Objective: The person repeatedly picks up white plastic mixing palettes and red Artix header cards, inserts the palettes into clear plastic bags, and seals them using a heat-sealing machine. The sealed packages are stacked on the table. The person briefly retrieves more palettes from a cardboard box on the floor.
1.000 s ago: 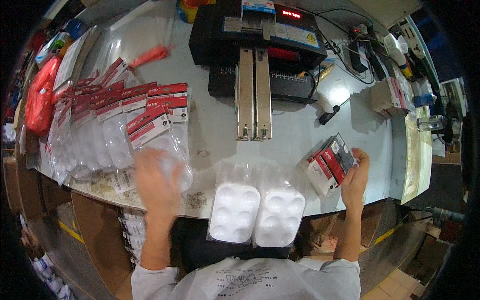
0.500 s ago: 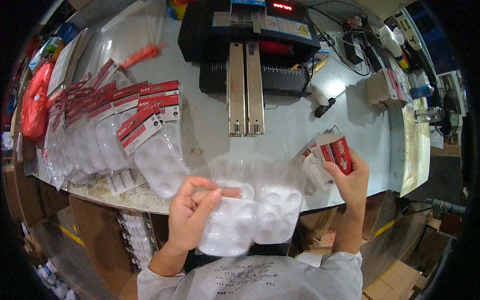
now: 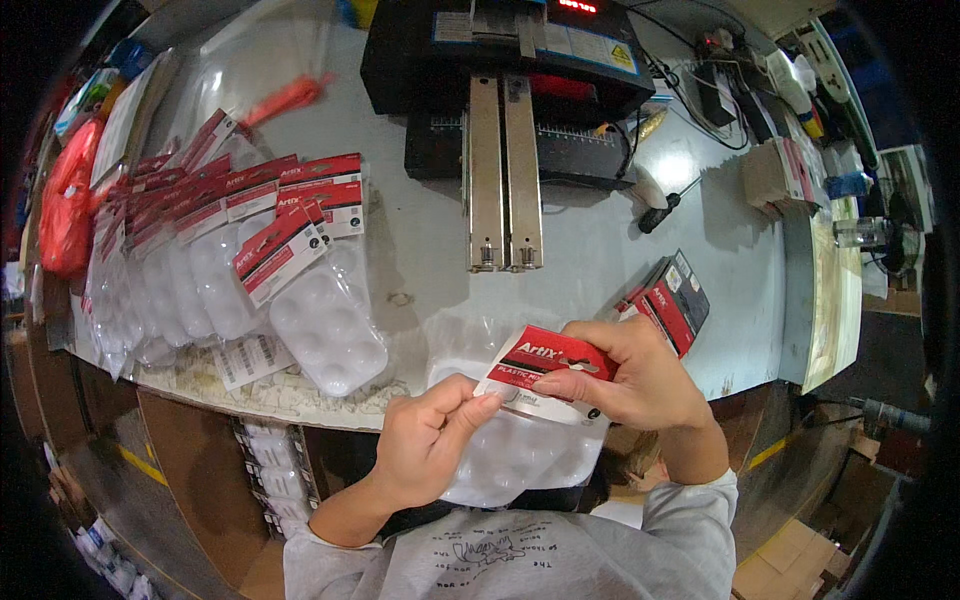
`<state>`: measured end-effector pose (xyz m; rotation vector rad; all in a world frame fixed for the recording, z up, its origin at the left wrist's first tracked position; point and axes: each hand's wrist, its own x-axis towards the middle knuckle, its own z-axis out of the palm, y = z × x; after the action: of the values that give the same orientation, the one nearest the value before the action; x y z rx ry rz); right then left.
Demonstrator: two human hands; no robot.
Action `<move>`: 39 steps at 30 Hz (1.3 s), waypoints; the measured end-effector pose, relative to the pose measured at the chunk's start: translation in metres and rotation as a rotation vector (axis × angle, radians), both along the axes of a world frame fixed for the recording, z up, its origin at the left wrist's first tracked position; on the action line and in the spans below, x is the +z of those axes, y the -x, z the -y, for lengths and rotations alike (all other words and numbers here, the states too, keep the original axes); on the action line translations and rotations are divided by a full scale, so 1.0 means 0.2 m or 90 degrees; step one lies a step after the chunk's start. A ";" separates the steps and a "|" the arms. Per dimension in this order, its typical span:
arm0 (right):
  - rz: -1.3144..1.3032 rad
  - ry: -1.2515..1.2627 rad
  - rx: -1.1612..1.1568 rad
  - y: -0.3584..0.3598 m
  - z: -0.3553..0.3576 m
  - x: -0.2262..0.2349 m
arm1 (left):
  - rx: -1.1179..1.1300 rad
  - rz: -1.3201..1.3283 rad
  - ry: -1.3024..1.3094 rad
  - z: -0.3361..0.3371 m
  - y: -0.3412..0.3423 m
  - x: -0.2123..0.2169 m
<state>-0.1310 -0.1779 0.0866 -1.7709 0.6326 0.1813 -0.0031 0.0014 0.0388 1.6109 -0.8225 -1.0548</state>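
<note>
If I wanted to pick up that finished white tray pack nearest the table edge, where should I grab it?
Probably by the red cardboard header of the bagged white plastic palette, coming from above: the card lies flat, stiff and uncovered, while the clear bag around the tray looks slippery.

We've got a red card (image 3: pixel 545 360) pinched in our right hand (image 3: pixel 640 385), sitting over a clear plastic tray (image 3: pixel 510 455) that our left hand (image 3: pixel 430 440) steadies at its top edge. Finished packs (image 3: pixel 290 250) are piled on the counter (image 3: pixel 420 240) to the left, with a black machine (image 3: pixel 500 70) further back.
</note>
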 end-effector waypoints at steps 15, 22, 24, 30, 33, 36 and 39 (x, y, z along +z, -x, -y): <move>-0.067 -0.280 -0.201 0.09 0.00 -0.18 | 0.232 -0.137 0.014 -0.01 -0.04 -0.17; 0.021 -0.252 -0.350 -0.08 0.07 -0.36 | 0.256 0.061 -0.026 0.23 -0.12 -0.32; 0.084 -0.249 -0.375 -0.11 0.09 -0.40 | 0.264 0.043 -0.033 0.26 -0.16 -0.35; 0.034 -0.155 -0.323 -0.11 0.11 -0.42 | 0.247 0.049 -0.067 0.24 -0.14 -0.44; 0.058 0.163 -0.264 -0.04 0.13 -0.36 | 0.244 0.109 -0.067 0.21 -0.17 -0.41; 0.036 0.387 -0.357 0.18 0.22 -0.28 | 0.311 0.218 -0.168 0.11 -0.35 -0.25; -0.137 0.552 -0.306 0.43 0.28 -0.33 | 0.377 0.632 -0.139 -0.01 -0.54 -0.08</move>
<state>-0.2166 -0.2333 0.0211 -2.3564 1.4202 -0.2845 0.1045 0.0027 0.0229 2.3902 -0.7561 0.1427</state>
